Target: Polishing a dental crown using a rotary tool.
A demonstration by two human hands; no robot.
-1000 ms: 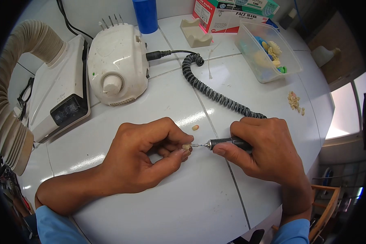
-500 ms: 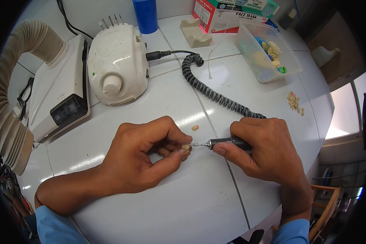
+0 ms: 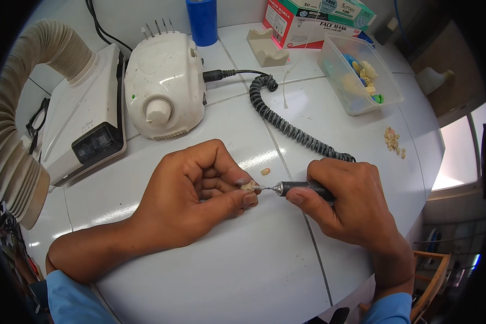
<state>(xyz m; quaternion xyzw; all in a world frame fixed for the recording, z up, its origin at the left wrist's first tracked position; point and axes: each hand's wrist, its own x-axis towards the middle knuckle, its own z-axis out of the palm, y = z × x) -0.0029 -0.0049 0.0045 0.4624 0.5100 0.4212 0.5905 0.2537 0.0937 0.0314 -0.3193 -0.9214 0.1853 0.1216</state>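
Between the thumb and fingers of my left hand (image 3: 186,194) is pinched a small cream-coloured tooth (image 3: 248,187), partly hidden by the fingertips. My right hand (image 3: 359,202) grips a black rotary handpiece (image 3: 306,189), the thumb lying along its near side. The slim metal bit (image 3: 268,188) points left, and its tip meets the tooth at my left fingertips. A second small cream tooth (image 3: 265,171) lies loose on the white tabletop (image 3: 216,281), just beyond the bit. A coiled black cord (image 3: 291,128) runs from behind my right hand to the white control unit (image 3: 164,89).
At the left stands a white dust extractor (image 3: 83,116) with a ribbed hose (image 3: 11,129). Farther back are a blue cup (image 3: 202,21), a cream rest (image 3: 267,48) and face mask boxes (image 3: 308,24). A clear plastic tub (image 3: 337,81) and several loose teeth (image 3: 392,141) lie at right.
My left hand has rolled slightly, its thumb now farther forward beside the tooth. The bit stays against the tooth. The whole view has shifted a little.
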